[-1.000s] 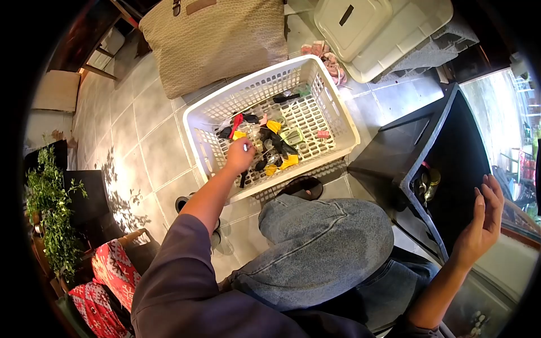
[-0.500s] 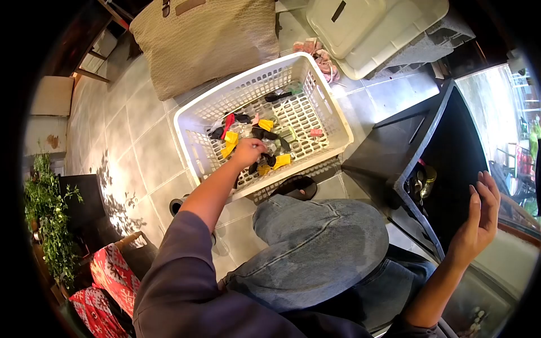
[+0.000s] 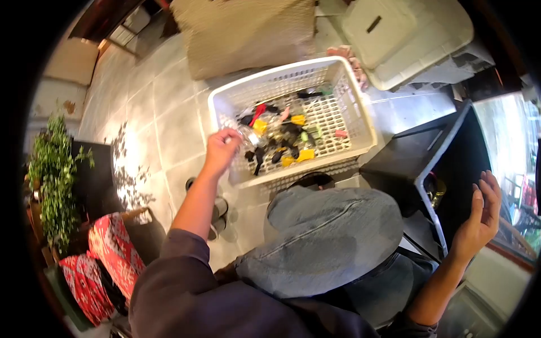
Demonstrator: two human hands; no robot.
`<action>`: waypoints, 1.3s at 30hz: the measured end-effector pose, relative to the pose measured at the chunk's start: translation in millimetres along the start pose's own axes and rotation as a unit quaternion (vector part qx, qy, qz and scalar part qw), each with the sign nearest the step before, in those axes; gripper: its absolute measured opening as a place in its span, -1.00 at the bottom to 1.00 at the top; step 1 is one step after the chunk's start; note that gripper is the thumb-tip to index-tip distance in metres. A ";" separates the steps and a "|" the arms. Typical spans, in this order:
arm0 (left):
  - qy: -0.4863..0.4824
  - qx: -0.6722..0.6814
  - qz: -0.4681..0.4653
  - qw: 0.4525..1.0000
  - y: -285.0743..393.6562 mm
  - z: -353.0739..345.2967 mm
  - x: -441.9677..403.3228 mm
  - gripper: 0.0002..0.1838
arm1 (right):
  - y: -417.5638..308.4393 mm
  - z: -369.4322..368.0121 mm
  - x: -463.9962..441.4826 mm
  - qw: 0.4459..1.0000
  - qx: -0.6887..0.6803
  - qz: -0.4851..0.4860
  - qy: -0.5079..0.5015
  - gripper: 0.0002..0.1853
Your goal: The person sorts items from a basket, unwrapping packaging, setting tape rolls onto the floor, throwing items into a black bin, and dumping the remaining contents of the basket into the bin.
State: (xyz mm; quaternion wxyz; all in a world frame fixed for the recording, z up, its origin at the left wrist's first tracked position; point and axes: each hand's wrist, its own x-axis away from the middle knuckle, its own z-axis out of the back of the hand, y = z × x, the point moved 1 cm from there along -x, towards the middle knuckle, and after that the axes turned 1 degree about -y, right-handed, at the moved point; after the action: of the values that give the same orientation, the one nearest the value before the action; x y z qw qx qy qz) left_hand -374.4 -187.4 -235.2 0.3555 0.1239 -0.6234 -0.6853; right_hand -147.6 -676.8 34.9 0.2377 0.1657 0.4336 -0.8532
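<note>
Now | left hand [image 3: 222, 149] at basket's [image 3: 356, 110] left rim: seemingly pinching clear plastic [image 3: 249, 136]; slack pinch may drop it | right hand [image 3: 478, 217], basket's right: half-open, empty

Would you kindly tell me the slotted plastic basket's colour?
The basket is white, seen in the head view.

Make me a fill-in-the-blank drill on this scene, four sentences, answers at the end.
1. The left hand is beside the plastic laundry basket, whose colour is ____.
2. The right hand is near an open bin, whose colour is ____.
3. The floor is covered with ____.
4. A leafy green plant stands toward the picture's ____ edge.

Missing words: white; black; tiles; left.
</note>
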 end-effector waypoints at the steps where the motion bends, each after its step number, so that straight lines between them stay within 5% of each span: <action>1: 0.028 0.047 -0.013 0.998 2.6 22.3 2.4 -0.92 | -2.7 -4.5 -0.9 1.000 0.006 0.005 0.001 -0.81; 4: 0.101 0.122 -0.001 0.987 -11.1 102.6 35.1 -0.75 | -10.8 -19.6 7.5 1.000 -0.012 -0.002 -0.019 -0.80; 7: 0.230 -0.008 0.069 0.971 -55.6 192.5 84.4 -0.64 | -15.6 -32.0 10.7 0.999 0.018 0.027 -0.043 -0.81; 10: 0.332 -0.078 0.166 0.925 -140.8 269.8 149.3 -0.78 | -11.1 -46.4 12.0 0.996 -0.034 0.044 -0.063 -0.81; 14: 0.259 -0.108 0.331 0.901 -242.0 293.1 225.0 -0.81 | -45.9 -72.1 29.9 0.984 -0.053 0.062 -0.157 -0.76; 16: 0.264 -0.027 0.341 0.902 -255.7 269.6 240.2 -0.76 | -72.6 -91.1 48.0 0.966 -0.081 0.094 -0.229 -0.67; 18: 0.302 0.083 0.321 0.894 -256.2 249.1 243.4 -0.61 | -105.6 -105.0 60.4 0.926 -0.077 0.129 -0.346 -0.52; 20: 0.363 -0.079 0.323 0.870 -264.4 240.8 227.2 -0.42 | -113.5 -105.4 62.4 0.894 -0.070 0.106 -0.430 -0.51; 22: 0.381 -0.266 0.176 0.868 -328.4 271.1 193.1 -0.35 | -124.1 -100.2 64.9 0.862 0.052 0.231 -0.447 -0.44; 24: 0.379 -0.321 0.013 0.868 -216.6 222.8 153.3 -0.52 | -138.6 -96.3 73.4 0.850 0.132 0.241 -0.449 -0.36; 26: 0.324 -0.183 -0.084 0.924 -109.8 159.2 114.6 -0.64 | -146.0 -96.1 79.5 0.842 0.183 0.244 -0.444 -0.39; 30: -0.019 -0.173 -0.195 0.965 -1.0 45.3 43.7 -0.67 | -143.3 -102.7 80.3 0.858 0.177 0.236 -0.420 -0.42; 32: -0.172 -0.270 -0.123 0.939 7.5 -9.1 6.1 -0.66 | -137.5 -104.0 77.0 0.867 0.159 0.232 -0.411 -0.42; 34: -0.298 -0.437 -0.085 0.845 -27.5 -44.7 -39.0 -0.48 | -131.4 -104.6 73.5 0.872 0.138 0.233 -0.407 -0.42; 37: -0.286 -0.476 -0.008 0.831 -80.3 -72.2 -70.3 -0.36 | -123.8 -102.7 67.5 0.873 0.136 0.215 -0.416 -0.43; 39: -0.187 -0.510 -0.004 0.839 -99.9 -83.3 -58.9 -0.33 | -116.0 -99.6 65.4 0.872 0.138 0.195 -0.427 -0.45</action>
State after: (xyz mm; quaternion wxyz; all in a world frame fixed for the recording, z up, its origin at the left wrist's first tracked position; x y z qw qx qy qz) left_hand -314.4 -216.5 -361.5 0.2420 -0.2030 -0.2397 -0.9180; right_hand -258.1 -553.1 23.0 0.5361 -0.1023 0.1269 -0.8282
